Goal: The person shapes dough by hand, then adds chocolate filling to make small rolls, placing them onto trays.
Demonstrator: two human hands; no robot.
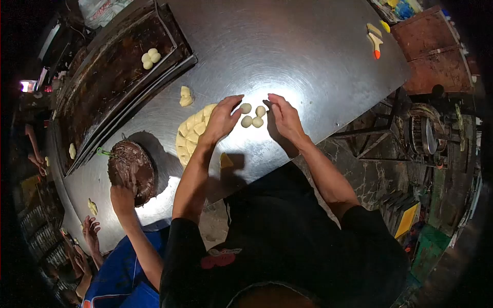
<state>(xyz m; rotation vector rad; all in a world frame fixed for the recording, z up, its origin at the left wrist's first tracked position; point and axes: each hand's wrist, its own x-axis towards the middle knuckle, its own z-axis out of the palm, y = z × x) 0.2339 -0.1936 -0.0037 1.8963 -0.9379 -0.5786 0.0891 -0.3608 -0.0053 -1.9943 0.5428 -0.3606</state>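
Note:
Several small round dough balls (257, 121) sit in a loose cluster on the shiny metal table (308, 46). On their left, my left hand (224, 117) curves with fingers stretched forward and the thumb close to the nearest balls. My right hand (285, 117) is on the other side, fingers extended, a small gap between it and the balls. Neither hand holds anything. Partly behind my left hand and forearm lies a slab of cut dough pieces (190, 134). A small yellow dough piece (226, 160) rests near the table's front edge, between my forearms.
A dark tray (110, 77) at left carries a cluster of dough balls (151, 58). A co-worker's hand (123, 199) reaches into a bowl of brown paste (132, 169). Dough scraps (186, 96) lie near the tray. A brush (375, 43) lies at the far right.

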